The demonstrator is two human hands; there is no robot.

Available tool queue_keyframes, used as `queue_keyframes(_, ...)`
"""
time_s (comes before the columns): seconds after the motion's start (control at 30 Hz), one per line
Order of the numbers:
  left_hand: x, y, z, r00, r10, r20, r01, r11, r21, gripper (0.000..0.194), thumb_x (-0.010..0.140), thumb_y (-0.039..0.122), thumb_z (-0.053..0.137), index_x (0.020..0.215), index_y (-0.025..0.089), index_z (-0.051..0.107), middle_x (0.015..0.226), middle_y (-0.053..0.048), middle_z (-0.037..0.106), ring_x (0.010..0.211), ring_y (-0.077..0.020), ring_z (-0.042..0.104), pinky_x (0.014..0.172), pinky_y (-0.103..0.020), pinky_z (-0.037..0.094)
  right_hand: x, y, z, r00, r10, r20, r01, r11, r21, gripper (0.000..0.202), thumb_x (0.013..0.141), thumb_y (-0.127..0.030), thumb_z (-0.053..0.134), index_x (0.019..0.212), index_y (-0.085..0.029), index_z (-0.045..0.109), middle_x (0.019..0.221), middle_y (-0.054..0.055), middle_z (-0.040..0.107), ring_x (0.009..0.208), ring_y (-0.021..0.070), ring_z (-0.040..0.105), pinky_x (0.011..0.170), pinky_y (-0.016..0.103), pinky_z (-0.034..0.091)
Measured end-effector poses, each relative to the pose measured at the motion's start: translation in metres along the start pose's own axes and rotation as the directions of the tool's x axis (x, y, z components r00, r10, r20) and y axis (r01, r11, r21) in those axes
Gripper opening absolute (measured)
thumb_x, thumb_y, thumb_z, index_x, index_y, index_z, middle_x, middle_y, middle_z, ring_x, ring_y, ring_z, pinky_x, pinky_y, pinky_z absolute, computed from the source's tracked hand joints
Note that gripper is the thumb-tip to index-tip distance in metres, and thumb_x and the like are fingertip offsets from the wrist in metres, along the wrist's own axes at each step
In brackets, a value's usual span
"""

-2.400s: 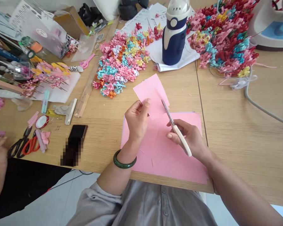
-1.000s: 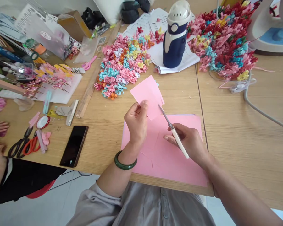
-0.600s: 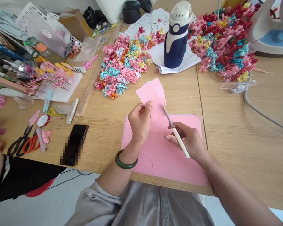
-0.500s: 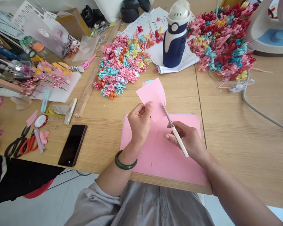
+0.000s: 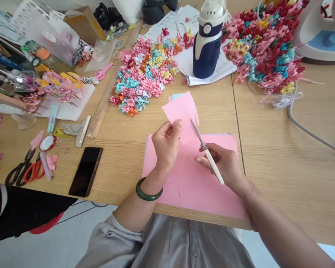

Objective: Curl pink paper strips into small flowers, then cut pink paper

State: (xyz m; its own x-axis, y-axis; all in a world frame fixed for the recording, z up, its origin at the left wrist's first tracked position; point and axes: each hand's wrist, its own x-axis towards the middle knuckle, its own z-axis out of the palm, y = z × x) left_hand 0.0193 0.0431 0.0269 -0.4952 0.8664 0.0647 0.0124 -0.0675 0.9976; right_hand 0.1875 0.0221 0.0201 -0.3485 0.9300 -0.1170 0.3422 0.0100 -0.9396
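Between thumb and fingers, my left hand [image 5: 167, 143] pinches a small sheet of pink paper [image 5: 181, 108], held up and tilted. My right hand [image 5: 225, 162] is closed around white-handled scissors [image 5: 210, 160]. Their metal blades point up and to the left, with the tip at the paper's right part, where a narrow strip stands partly apart along the edge. Below both hands lies a larger pink sheet [image 5: 201, 197] with thin paper slivers on it. A bit of light blue paper [image 5: 176, 96] shows behind the held piece.
Piles of colourful paper curls [image 5: 145, 74] lie ahead, beside a dark blue bottle [image 5: 208, 48]. A phone [image 5: 86, 172], orange-handled scissors [image 5: 35, 171] and a tape roll [image 5: 48, 143] lie at left. A white-and-blue appliance [image 5: 324, 37] stands far right. Another person's dark-clothed leg [image 5: 25, 208] shows at lower left.
The strip at the paper's right edge stands slightly further apart from the sheet. Both hands keep nearly the same place and hold.
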Motion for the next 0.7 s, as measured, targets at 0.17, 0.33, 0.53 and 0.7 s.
queue_keyframes(0.17,0.0,0.0,0.0,1.0,-0.016,-0.002,0.016,1.0,0.004,0.046,0.079,0.05,0.074,0.059,0.017,0.049,0.055,0.005,0.037,0.053,-0.007,0.035,0.049,-0.02,0.034,0.0,0.001,-0.001,1.0,0.002,0.023,-0.003,1.0,0.009,0.054,0.073,-0.066,0.072,0.095,-0.018,0.062,0.057,-0.007,0.039,0.049,0.0081,0.034,0.045,0.024,0.028)
queue_keyframes(0.33,-0.004,0.0,0.001,1.0,-0.013,0.023,0.013,1.0,0.015,0.047,0.079,0.05,0.073,0.058,0.017,0.048,0.056,0.005,0.038,0.054,-0.007,0.034,0.05,-0.02,0.034,0.0,0.001,-0.001,1.0,-0.002,0.005,0.002,1.0,0.018,0.054,0.073,-0.067,0.072,0.095,-0.018,0.062,0.056,-0.007,0.039,0.049,0.0086,0.036,0.045,0.024,0.03)
queue_keyframes(0.53,-0.011,0.002,0.004,0.998,0.021,0.066,-0.028,0.993,0.11,0.05,0.083,0.047,0.07,0.055,0.017,0.042,0.055,0.005,0.033,0.054,-0.0071,0.031,0.05,-0.021,0.029,0.0,-0.001,-0.004,1.0,-0.004,-0.017,0.004,1.0,0.017,0.054,0.074,-0.066,0.071,0.096,-0.018,0.062,0.058,-0.005,0.045,0.049,0.0093,0.043,0.046,0.025,0.034)
queue_keyframes(0.7,-0.013,0.004,0.004,0.996,0.031,0.084,-0.041,0.991,0.123,0.049,0.085,0.045,0.069,0.055,0.017,0.041,0.055,0.004,0.035,0.055,-0.0072,0.032,0.05,-0.021,0.029,0.0,-0.002,-0.004,1.0,0.0,-0.029,0.0,1.0,0.016,0.053,0.075,-0.066,0.071,0.094,-0.018,0.061,0.057,-0.006,0.045,0.048,0.0092,0.043,0.045,0.024,0.035)
